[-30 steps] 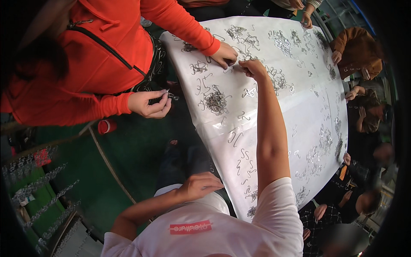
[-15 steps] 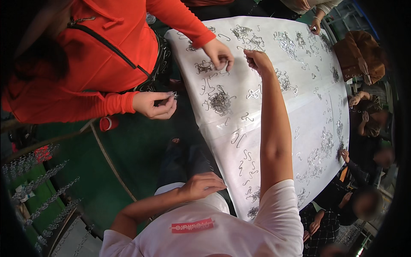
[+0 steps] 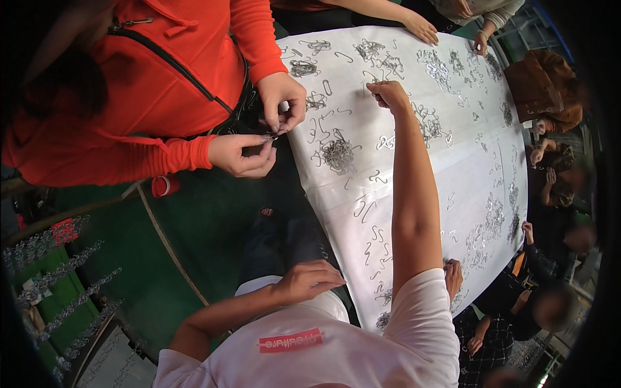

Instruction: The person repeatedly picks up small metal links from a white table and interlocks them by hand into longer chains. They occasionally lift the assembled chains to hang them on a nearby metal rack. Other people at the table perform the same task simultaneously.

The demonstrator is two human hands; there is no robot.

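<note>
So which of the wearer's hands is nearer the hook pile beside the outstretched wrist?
Right: right hand just left of the hook pile, left hand back near the torso.

Dark green floor (image 3: 213,233) spreads left of the left hand (image 3: 310,282), crossed by a thin brownish strip (image 3: 153,229). A small red container (image 3: 164,187) stands on it. The table (image 3: 440,174), white-covered and catching a soft sheen, lies beneath the right hand (image 3: 388,96) and extends rightward from it. Far beyond that hand, upper right, runs a narrow blue edge (image 3: 551,27), dimly lit.
</note>
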